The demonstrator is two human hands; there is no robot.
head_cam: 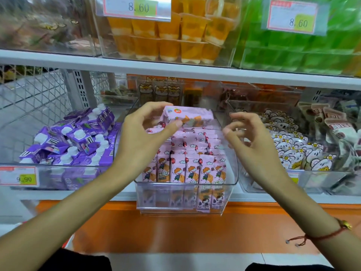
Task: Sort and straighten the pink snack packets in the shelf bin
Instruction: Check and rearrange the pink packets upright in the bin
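Observation:
A clear plastic bin (185,194) in the middle of the lower shelf holds several pink snack packets (192,169) standing upright in rows. My left hand (144,132) pinches a small bunch of pink packets (188,116) between thumb and fingers and holds it lying sideways above the back of the bin. My right hand (252,137) hovers over the bin's right wall with fingers loosely curled and holds nothing. It is a short gap away from the lifted bunch.
A bin of purple cartons with white caps (78,141) stands to the left. A bin of white bear-print packets (297,149) stands to the right. The upper shelf edge (175,69) runs close above the bins. An orange ledge (175,227) lies below.

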